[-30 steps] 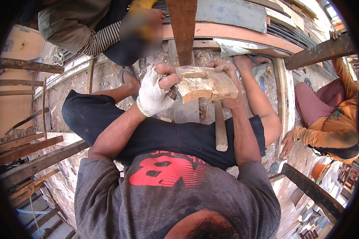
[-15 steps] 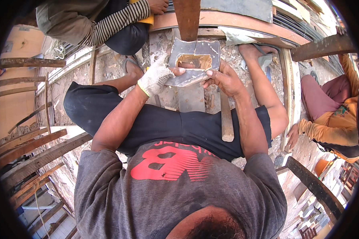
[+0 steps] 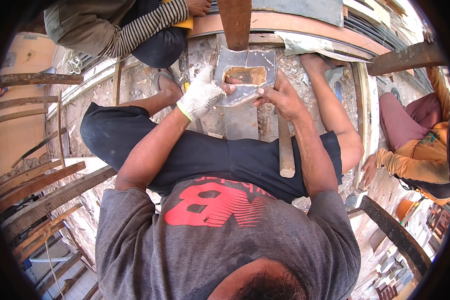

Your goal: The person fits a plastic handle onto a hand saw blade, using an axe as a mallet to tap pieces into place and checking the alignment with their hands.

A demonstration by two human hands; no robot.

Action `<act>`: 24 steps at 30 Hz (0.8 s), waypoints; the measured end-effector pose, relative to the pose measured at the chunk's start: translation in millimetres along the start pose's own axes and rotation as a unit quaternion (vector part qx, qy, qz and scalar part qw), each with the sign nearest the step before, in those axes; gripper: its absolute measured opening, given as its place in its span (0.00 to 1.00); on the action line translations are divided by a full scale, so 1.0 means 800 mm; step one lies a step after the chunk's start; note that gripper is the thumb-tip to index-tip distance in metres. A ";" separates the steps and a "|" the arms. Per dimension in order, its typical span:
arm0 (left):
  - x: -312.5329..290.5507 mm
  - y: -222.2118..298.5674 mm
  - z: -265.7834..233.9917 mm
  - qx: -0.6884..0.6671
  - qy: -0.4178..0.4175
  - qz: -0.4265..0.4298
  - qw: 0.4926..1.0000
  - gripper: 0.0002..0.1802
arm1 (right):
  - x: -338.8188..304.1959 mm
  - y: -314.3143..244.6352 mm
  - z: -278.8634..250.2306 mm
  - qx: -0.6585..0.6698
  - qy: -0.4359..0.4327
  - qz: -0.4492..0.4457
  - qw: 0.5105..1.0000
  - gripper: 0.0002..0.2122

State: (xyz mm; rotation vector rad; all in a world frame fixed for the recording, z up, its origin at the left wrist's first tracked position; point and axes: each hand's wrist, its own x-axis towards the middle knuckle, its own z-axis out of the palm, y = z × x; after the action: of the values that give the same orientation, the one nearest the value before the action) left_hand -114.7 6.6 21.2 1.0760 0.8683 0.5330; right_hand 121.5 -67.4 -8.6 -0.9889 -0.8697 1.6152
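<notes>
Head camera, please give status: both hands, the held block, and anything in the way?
Left hand gloved, right hand bare, both gripping. Grey-faced wooden block held between them, rectangular opening facing camera. Wooden handle near right forearm, not blocking grip.
</notes>
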 end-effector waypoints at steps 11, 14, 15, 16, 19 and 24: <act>-0.001 -0.006 0.004 0.003 0.003 0.025 1.000 0.39 | 0.001 -0.007 -0.006 0.020 -0.002 0.052 0.998 0.35; 0.001 -0.015 0.005 -0.013 0.003 0.019 1.000 0.40 | -0.002 -0.007 -0.003 -0.008 0.007 0.048 0.999 0.33; 0.002 -0.018 0.006 0.001 0.007 0.023 1.000 0.40 | -0.003 -0.006 -0.002 -0.023 0.014 0.037 0.999 0.32; 0.002 -0.019 0.007 0.014 0.010 0.026 1.000 0.40 | -0.002 -0.009 -0.002 -0.028 0.008 0.032 0.999 0.32; -0.001 -0.015 0.011 -0.016 0.010 0.012 1.000 0.38 | -0.006 -0.012 -0.002 -0.037 0.005 0.031 0.999 0.33; 0.004 -0.026 0.007 -0.030 -0.001 0.033 0.999 0.37 | -0.007 -0.012 0.004 -0.065 0.016 0.017 0.998 0.35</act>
State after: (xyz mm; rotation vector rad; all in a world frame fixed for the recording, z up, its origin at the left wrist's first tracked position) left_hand -108.6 -2.2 2.2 1.0528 0.8127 0.6087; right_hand 123.4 -70.5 2.4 -1.1227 -0.9500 1.5816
